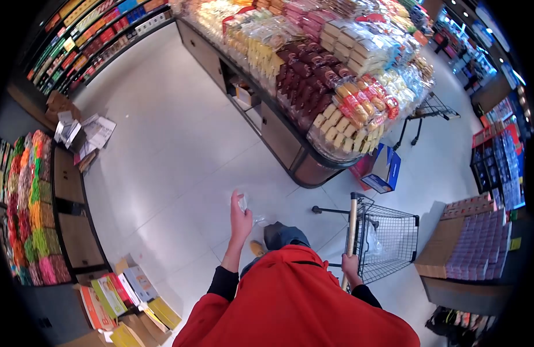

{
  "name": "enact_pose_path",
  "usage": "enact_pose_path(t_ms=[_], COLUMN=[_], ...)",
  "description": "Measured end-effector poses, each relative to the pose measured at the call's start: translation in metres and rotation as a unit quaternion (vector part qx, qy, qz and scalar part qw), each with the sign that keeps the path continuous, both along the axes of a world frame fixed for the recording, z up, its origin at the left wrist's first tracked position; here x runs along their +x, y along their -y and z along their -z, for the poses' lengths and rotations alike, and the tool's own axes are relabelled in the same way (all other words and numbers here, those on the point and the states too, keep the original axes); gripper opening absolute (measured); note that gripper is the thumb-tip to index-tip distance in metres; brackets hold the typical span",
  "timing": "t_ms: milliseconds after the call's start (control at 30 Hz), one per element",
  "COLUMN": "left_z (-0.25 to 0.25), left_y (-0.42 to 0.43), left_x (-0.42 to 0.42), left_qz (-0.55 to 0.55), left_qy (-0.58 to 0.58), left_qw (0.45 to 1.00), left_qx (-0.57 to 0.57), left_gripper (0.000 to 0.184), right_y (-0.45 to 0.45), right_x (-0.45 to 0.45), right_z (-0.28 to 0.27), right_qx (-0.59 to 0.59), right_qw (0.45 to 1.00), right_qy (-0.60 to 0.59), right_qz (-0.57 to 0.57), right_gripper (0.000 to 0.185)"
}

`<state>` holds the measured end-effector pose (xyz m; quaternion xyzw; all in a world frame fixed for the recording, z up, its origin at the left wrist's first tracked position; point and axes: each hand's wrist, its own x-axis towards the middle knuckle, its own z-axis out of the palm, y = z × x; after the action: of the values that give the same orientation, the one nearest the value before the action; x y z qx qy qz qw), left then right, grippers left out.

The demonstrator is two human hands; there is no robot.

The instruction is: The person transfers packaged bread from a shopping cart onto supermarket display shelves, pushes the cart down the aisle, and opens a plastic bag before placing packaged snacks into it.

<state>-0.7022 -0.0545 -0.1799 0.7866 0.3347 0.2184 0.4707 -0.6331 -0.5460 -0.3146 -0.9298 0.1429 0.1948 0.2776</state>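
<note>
My left hand (239,221) is held out in front of my body over the floor, its fingers closed on a thin, crumpled clear plastic bag (242,202). Part of the bag shows beside the wrist. My right hand (350,266) is wrapped round the handle (352,225) of a shopping cart at my right side. Inside the wire basket (397,240) of the cart lies some clear plastic (372,243). Below me, my jeans and one tan shoe (257,248) show past the red garment (296,301).
Ahead stands a display counter (304,170) heaped with packaged breads (336,124). A blue box (382,168) is on the floor at its corner, with another cart (431,108) behind. Cardboard boxes (125,298) sit at lower left; stacked cartons (472,243) are at right.
</note>
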Motion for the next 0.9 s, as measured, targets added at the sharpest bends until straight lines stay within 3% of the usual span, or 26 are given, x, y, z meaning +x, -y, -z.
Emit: enact_pose_path(t_ms=[67,333,467,533,733,767,900], left_z=[0.005,-0.031,-0.033,-0.021,-0.035,-0.018,0.017], left_y=[-0.016,-0.116,-0.168,-0.189,-0.232,-0.243,-0.276], left_x=[0.019,0.106,0.148,0.168,0.264,0.276,0.314], left_qz=[0.021,0.115,0.103,0.062,0.185,0.189,0.254], left_qy=[-0.006,-0.030,-0.025,-0.039,-0.052,-0.015,-0.038], left_qw=[1.000,0.991,0.994,0.991,0.968,0.975,0.957], left_qx=[-0.008,-0.057,-0.035,-0.111,-0.164,-0.116,-0.136], left_gripper=[0.076,0.082,0.078,0.072,0.066,0.062,0.059], right_y=[-0.033,-0.172,-0.237,-0.268,-0.333,-0.342,-0.376], right_x=[-0.002,-0.009,0.010,0.024,0.038,0.038,0.042], right_z=[-0.010,-0.026,-0.043,-0.053,-0.030,-0.022,0.005], right_qx=[0.023,0.084,0.118,0.145,0.094,0.080,0.022], right_qw=[0.995,0.994,0.984,0.980,0.978,0.977,0.968], right_qy=[-0.084,-0.042,-0.069,-0.048,-0.122,-0.128,-0.156], right_qz=[0.038,0.060,0.111,0.126,0.143,0.153,0.194], right_gripper=[0.037,0.043,0.042,0.044,0.045,0.045,0.047])
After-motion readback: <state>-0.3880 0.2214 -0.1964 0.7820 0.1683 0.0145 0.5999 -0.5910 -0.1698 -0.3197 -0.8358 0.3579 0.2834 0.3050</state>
